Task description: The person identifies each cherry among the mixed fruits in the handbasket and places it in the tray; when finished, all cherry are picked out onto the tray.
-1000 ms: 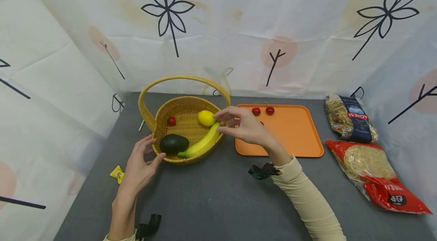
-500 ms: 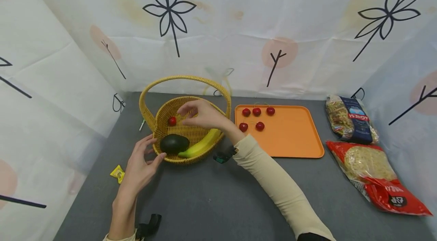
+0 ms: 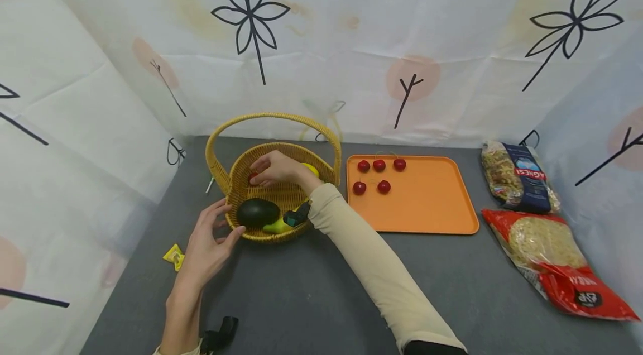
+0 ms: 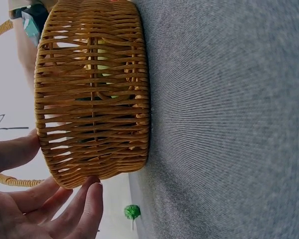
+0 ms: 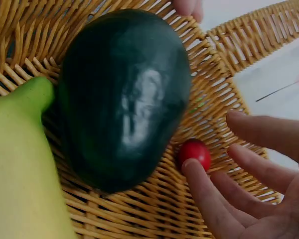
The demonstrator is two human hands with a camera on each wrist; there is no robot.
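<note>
A yellow wicker basket (image 3: 233, 197) with a tall handle stands on the grey table. My left hand (image 3: 208, 240) holds its near left side, thumb at the rim and fingers against the outer wall. Reaching inside is my right hand (image 3: 276, 169). In the right wrist view one fingertip touches a red cherry (image 5: 195, 153) while the other fingers are spread around it, apart from it. A dark green avocado (image 3: 258, 213) lies near the left hand. Beside it is a banana (image 5: 25, 164), partly covered by the right wrist in the head view. A lemon (image 3: 311, 169) shows behind that wrist.
An orange tray (image 3: 427, 204) to the right of the basket bears several cherries (image 3: 384, 187). Two pasta bags, one blue-labelled (image 3: 519, 176) and one red (image 3: 557, 265), lie at the far right. A yellow wrapped sweet (image 3: 174, 256) lies left of the left forearm.
My right hand has moved left from the lemon, across the basket, and down to the cherry inside. The left hand has stayed at the basket's side.
</note>
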